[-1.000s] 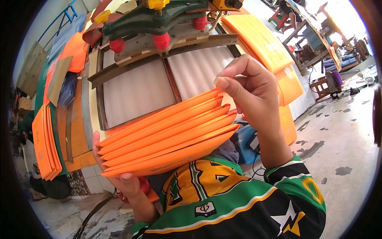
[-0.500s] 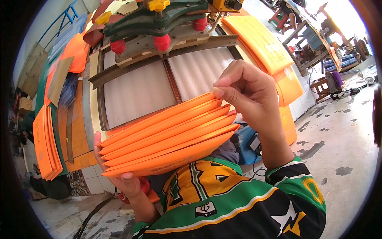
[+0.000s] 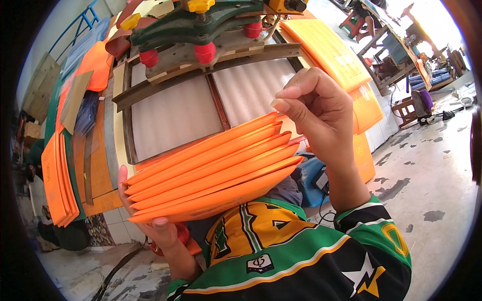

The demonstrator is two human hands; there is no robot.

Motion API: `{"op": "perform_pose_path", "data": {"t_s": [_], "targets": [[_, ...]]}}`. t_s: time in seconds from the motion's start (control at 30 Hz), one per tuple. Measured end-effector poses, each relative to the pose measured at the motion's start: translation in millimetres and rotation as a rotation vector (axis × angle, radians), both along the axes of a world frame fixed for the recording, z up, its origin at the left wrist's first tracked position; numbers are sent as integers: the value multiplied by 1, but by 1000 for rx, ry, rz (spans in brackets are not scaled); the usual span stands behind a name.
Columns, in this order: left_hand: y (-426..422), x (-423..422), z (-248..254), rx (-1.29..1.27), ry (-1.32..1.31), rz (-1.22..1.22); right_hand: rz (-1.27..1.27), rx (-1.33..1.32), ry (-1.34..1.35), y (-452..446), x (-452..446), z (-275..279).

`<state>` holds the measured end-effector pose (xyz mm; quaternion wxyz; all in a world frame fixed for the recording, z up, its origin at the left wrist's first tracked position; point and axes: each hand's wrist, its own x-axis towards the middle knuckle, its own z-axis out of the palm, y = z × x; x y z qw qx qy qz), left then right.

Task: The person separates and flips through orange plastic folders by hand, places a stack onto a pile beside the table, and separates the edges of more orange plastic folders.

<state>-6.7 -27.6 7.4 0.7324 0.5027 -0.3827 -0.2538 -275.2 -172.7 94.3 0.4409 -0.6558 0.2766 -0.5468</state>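
Observation:
A fanned stack of orange plastic folders [image 3: 216, 173] lies across the middle of my view, with thin gaps between its layers. My left hand [image 3: 161, 228] is closed on the stack's left end, thumb on the near folder and fingers around behind. Beside the right corners, my right hand [image 3: 324, 113] holds nothing; its thumb and forefinger tips are slightly apart, and the other fingers curl behind. Just beyond the stack is a metal frame [image 3: 217, 103] with pale foam-like panels [image 3: 173, 115].
A green press [image 3: 201, 25] with yellow knobs and red cylinders stands over the frame. More orange folders [image 3: 326, 52] are stacked at right, and others [image 3: 57, 180] at left. A blue stool [image 3: 312, 183] is beside my right forearm. A person's legs [image 3: 369, 27] show far right.
My right hand has moved slightly up and right, away from the upper corner of the folders, and its thumb and forefinger have parted. The left hand and stack stay nearly still.

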Motion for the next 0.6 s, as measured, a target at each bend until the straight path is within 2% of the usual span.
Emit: {"op": "perform_pose_path", "data": {"t_s": [0.3, 0.5, 0.6], "targets": [[0, 4, -7, -70, -21, -61, 1, 7, 216, -2, -9, -1], [0, 2, -3, -62, -11, -56, -22, -24, 91, -8, -2, 14], [0, 3, -2, -60, -12, -59, 7, 33, 122, -8, 1, 17]]}}
